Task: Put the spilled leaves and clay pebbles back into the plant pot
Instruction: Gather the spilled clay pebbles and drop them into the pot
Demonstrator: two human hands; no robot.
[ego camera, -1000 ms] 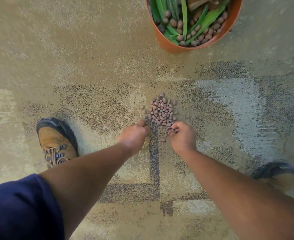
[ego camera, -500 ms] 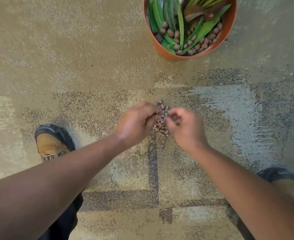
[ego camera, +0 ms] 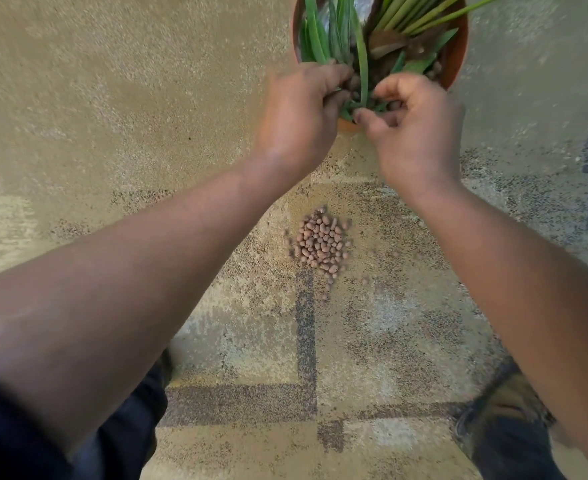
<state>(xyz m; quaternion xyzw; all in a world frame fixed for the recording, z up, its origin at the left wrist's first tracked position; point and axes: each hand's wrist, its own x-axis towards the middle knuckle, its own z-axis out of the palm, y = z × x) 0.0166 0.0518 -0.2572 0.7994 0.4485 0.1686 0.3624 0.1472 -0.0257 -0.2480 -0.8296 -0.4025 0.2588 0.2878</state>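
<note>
Presently: left hand [ego camera: 297, 116] and right hand [ego camera: 414, 129], fingers curled over the pot [ego camera: 459, 53] rim, contents unseen; remaining pebbles [ego camera: 320, 244] heaped on carpet [ego camera: 112, 98] behind both wrists, roughly equidistant, toward the person.

bare forearms, a dark navy short sleeve [ego camera: 5, 424] on the left arm, dark trousers [ego camera: 126, 431], a dark shoe [ego camera: 507, 407].
</note>
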